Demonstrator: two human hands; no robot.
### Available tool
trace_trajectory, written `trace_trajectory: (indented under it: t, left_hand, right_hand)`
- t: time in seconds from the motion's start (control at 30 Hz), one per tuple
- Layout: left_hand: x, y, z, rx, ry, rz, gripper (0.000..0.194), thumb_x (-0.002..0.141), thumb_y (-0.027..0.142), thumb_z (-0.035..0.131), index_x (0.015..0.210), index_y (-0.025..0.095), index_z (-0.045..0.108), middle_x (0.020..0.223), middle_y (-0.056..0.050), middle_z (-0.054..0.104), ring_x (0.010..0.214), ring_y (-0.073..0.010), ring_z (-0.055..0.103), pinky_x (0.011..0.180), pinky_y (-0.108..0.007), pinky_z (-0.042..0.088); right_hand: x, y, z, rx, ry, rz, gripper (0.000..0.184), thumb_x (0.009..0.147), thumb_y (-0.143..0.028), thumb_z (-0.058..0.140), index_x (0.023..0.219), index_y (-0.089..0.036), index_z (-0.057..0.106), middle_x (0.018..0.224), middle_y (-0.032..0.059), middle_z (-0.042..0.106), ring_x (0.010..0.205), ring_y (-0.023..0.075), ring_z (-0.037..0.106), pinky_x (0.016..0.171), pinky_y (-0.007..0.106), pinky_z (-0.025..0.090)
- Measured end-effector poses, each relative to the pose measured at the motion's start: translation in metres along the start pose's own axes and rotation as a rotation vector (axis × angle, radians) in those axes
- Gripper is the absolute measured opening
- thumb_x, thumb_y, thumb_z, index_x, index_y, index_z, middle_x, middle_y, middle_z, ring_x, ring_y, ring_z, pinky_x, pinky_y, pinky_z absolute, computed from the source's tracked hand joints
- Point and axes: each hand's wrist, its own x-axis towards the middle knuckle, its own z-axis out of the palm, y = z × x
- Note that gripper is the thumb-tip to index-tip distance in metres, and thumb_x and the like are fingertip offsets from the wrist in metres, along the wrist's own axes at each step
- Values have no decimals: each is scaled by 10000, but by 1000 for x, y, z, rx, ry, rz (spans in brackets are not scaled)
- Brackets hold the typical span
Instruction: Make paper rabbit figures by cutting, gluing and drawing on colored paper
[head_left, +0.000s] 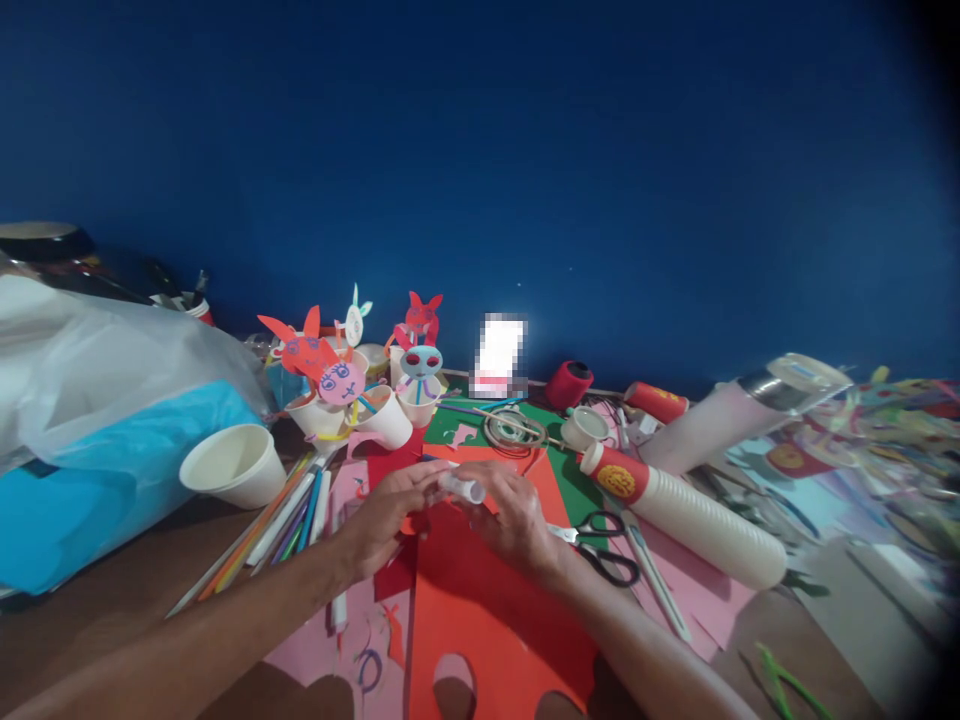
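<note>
Between my two hands is a small white tube point(463, 488), its round end turned toward me; what kind of tube it is I cannot make out. My left hand point(394, 515) pinches it from the left with thumb and fingers. From the right, the curled fingers of my right hand point(517, 515) close on it, some of them hidden. Below both hands lie orange-red paper sheets point(495, 590) with pieces cut out. Black-handled scissors point(600, 545) rest just right of my right wrist. Under my left forearm a white marker point(340, 600) lies on pink paper.
Paper cups with rabbit-like faces point(341, 382) stand at the back left, near an empty cup point(234, 466) and coloured sticks point(289, 520). To the right lie a stack of paper cups point(690, 520), a utility knife point(656, 580) and red thread point(568, 384). A blue wall point(480, 150) rises behind.
</note>
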Motion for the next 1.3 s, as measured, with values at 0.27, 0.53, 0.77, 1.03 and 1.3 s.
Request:
trace_trajectory:
  t: [0.27, 0.53, 0.77, 1.03, 1.3]
  left_hand:
    - [-1, 3, 2, -38, 52, -25, 501, 629, 47, 518, 1110, 174, 570, 1110, -83, 617, 752, -121, 586, 437, -155, 368]
    - [-2, 4, 3, -65, 61, -34, 468, 634, 27, 491, 1061, 183, 601, 1083, -58, 636, 795, -120, 580, 450, -157, 368]
    - [-1, 3, -1, -87, 46, -30, 432, 649, 72, 526, 1056, 195, 606, 1054, -59, 651, 818, -138, 590, 459, -168, 369]
    - [-1, 1, 1, -29, 25, -33, 475, 627, 59, 516, 1081, 173, 596, 1095, -80, 624, 756, -127, 579, 460, -171, 360]
    - [-2, 2, 5, 22, 6, -35, 448, 655, 98, 545, 1093, 174, 598, 947, -66, 650, 679, -109, 546, 445, -175, 347]
  right_hand:
    - [0, 0, 0, -44, -2, -14, 236, 839, -179, 495, 1071, -206, 521, 976, 93, 641, 908, 195, 594, 756, 300, 468]
    - [1, -1, 0, 14, -48, -16, 282, 838, -153, 494, 1113, -213, 500, 979, 79, 635, 920, 182, 576, 776, 296, 452]
    - [1, -2, -2, 29, -65, -6, 271, 845, -168, 489, 1111, -214, 506, 974, 83, 634, 909, 184, 577, 759, 296, 451]
    - [-3, 2, 3, 14, -71, -10, 281, 819, -127, 501, 1090, -202, 509, 984, 73, 639, 891, 190, 579, 753, 303, 452]
    - [-2, 1, 2, 3, -16, -23, 268, 815, -144, 503, 1077, -202, 505, 967, 83, 635, 892, 196, 586, 751, 307, 467]
